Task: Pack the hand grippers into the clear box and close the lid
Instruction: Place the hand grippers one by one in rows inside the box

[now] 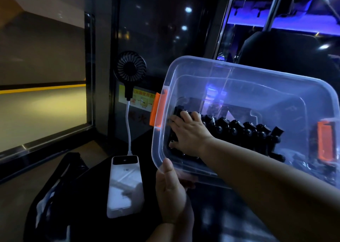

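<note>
1. Here the clear plastic box with orange latches (257, 87) is tilted, and the left hand (172, 192) grips its near left rim.
2. The right hand (189, 133) reaches inside, fingers spread on the left end of the row of black hand grippers (244, 129).
3. The row may slide or tumble if the tilt grows.
4. No lid is visible.

Both hands (187, 133) bare, forearms bare too (no sleeves, rings, watch etc. visible).
</note>
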The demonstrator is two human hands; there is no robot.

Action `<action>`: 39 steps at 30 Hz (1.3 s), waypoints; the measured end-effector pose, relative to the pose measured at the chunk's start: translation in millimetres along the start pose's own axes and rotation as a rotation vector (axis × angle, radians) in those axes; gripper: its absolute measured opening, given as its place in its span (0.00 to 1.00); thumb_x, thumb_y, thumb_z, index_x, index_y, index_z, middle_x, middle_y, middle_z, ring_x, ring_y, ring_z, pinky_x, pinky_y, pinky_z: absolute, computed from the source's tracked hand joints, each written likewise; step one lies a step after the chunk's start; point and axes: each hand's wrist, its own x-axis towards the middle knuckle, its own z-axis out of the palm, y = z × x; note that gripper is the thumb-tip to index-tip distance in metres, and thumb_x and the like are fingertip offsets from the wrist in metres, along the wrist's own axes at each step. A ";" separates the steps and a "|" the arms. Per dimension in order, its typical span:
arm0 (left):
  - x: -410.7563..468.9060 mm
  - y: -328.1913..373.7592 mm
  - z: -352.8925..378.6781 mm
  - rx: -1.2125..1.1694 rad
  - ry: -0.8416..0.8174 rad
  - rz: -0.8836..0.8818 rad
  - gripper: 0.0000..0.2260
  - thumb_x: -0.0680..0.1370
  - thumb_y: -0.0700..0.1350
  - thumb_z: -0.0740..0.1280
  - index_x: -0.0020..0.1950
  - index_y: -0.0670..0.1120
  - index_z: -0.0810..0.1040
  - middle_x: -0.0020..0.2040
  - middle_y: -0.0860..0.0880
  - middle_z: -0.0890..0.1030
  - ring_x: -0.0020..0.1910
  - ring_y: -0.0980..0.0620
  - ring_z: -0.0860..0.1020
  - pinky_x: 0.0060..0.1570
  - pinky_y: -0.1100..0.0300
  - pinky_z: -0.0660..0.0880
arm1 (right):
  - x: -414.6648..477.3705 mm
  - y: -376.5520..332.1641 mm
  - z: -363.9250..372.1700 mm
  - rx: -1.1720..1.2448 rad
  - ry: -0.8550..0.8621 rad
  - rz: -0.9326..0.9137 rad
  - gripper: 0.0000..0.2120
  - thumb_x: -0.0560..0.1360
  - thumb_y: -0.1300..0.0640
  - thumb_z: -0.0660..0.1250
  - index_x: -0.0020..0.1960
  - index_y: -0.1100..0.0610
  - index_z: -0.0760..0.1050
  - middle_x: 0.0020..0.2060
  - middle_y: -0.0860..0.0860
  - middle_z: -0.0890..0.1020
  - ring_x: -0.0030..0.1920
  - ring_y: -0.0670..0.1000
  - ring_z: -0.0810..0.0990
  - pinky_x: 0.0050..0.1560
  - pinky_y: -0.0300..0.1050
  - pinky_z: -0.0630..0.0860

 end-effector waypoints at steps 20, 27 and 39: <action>1.2 1.1 0.2 0.033 -0.062 0.027 0.29 0.82 0.51 0.52 0.33 0.30 0.72 0.26 0.36 0.77 0.25 0.48 0.75 0.25 0.66 0.71 | 1.0 27.4 0.6 0.376 0.109 0.239 0.40 0.73 0.35 0.63 0.77 0.46 0.49 0.77 0.43 0.56 0.76 0.46 0.55 0.71 0.50 0.54; -1.3 2.6 2.6 -0.066 -0.027 0.008 0.24 0.80 0.53 0.54 0.40 0.32 0.71 0.26 0.39 0.78 0.24 0.50 0.74 0.24 0.66 0.71 | 3.3 31.9 1.3 0.325 0.001 0.250 0.40 0.73 0.33 0.60 0.77 0.46 0.47 0.77 0.42 0.53 0.77 0.45 0.51 0.72 0.56 0.53; 4.7 -1.5 3.8 0.001 -0.019 0.088 0.25 0.83 0.50 0.53 0.42 0.28 0.72 0.24 0.43 0.79 0.24 0.51 0.76 0.25 0.67 0.71 | -37.7 45.8 -16.5 0.531 -0.055 0.292 0.39 0.79 0.40 0.57 0.78 0.50 0.36 0.78 0.44 0.41 0.77 0.43 0.41 0.76 0.44 0.41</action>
